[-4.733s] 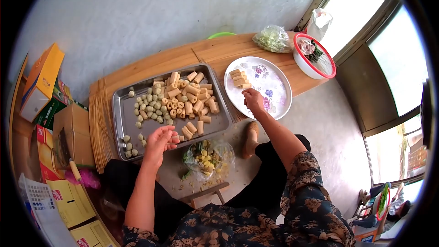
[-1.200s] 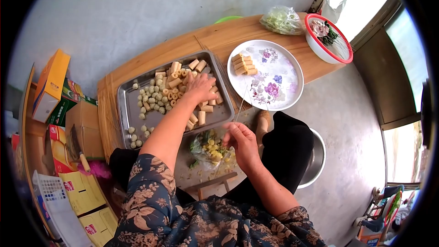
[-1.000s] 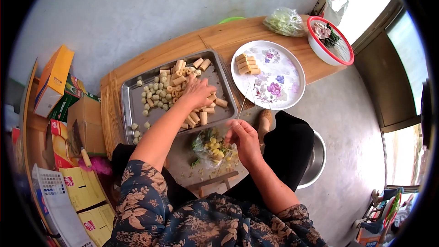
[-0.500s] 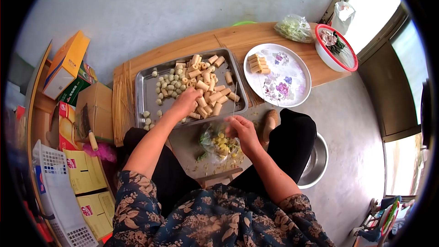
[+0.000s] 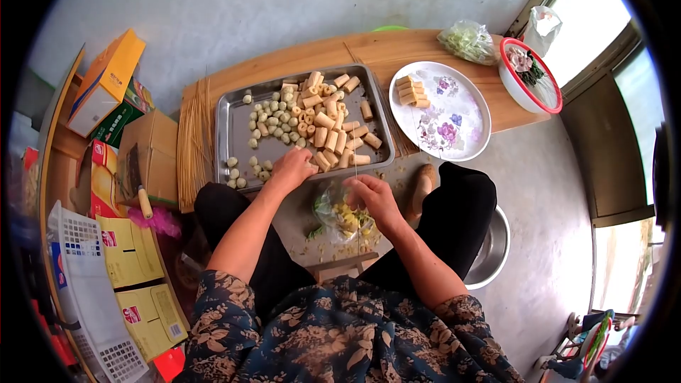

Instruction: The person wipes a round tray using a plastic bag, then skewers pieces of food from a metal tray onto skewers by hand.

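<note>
A metal tray (image 5: pixel 234 131) holds short tan hollow rolls (image 5: pixel 325 120) on its right and small pale-green balls (image 5: pixel 273 115) on its left. At the tray's near edge, my left hand (image 5: pixel 289 171) has its fingers closed, with a tan roll at the fingertips, partly hidden. My right hand (image 5: pixel 374 198) pinches a thin bamboo skewer (image 5: pixel 356 152) that points up past the tray's near right corner. To the right of the tray, a flowered white plate (image 5: pixel 468 128) carries several tan rolls lined up side by side (image 5: pixel 413 92).
Bundled bamboo skewers (image 5: pixel 194 142) lie left of the tray. Below my right hand is a clear bag with yellow pieces (image 5: pixel 344 221). A red-rimmed bowl (image 5: pixel 505 71) and bagged greens (image 5: pixel 468 42) stand at the far right. Boxes and a knife (image 5: pixel 144 202) are at the left.
My left hand has drawn back from the pile of rolls to the tray's near edge. My right hand stays nearly in place with the skewer. The view has shifted slightly.
</note>
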Motion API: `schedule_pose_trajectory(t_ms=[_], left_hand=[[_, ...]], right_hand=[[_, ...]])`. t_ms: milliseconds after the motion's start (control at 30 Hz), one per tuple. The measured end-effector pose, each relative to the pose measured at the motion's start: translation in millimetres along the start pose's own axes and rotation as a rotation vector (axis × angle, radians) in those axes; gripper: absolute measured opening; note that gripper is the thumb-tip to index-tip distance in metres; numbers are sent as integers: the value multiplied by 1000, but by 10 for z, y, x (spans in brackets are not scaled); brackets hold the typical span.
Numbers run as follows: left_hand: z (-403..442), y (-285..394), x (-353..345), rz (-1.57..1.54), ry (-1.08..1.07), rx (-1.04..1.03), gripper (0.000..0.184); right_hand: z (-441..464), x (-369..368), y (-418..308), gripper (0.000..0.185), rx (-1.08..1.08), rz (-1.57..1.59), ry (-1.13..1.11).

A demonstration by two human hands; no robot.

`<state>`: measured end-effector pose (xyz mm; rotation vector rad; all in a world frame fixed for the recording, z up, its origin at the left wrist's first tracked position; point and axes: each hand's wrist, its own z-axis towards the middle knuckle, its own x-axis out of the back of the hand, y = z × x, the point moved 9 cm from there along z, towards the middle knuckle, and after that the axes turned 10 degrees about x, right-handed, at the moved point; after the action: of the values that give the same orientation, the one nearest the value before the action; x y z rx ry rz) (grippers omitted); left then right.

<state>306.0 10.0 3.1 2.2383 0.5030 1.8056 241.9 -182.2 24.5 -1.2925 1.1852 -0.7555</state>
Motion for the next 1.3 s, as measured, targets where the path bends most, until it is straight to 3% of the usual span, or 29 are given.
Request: schedule_pose_trajectory(t_ms=[167, 267, 333, 367, 500, 800, 867, 1200, 1300], left_hand=[[-19, -101, 101, -72, 21, 130, 22], [60, -162, 64, -129, -89, 222, 19], [122, -254, -26, -889, -197, 287, 24], [95, -237, -29, -1117, -229, 285, 25], [35, -214, -89, -1475, -339, 331, 25], [11, -156, -99, -1568, -360, 314, 23], [18, -143, -112, -1570, -371, 299, 23], [18, -115, -88, -1583, -383, 278, 23], [-3, -86, -61, -1577, -388, 265, 23]], right_hand=[[-6, -111, -80, 20, 30, 36, -13], [-26, -153, -95, 20, 1, 16, -9], [-61, -191, -155, 21, -10, -5, -25], [-71, -216, -170, 21, -20, -28, -42], [-75, -267, -151, 21, -7, -136, -73], [-36, -254, -46, 23, 23, -210, -78], [-11, -247, -88, 20, 148, -232, -54], [16, -232, 18, 21, 99, -251, -64], [44, -220, -38, 21, 288, -330, -40]])
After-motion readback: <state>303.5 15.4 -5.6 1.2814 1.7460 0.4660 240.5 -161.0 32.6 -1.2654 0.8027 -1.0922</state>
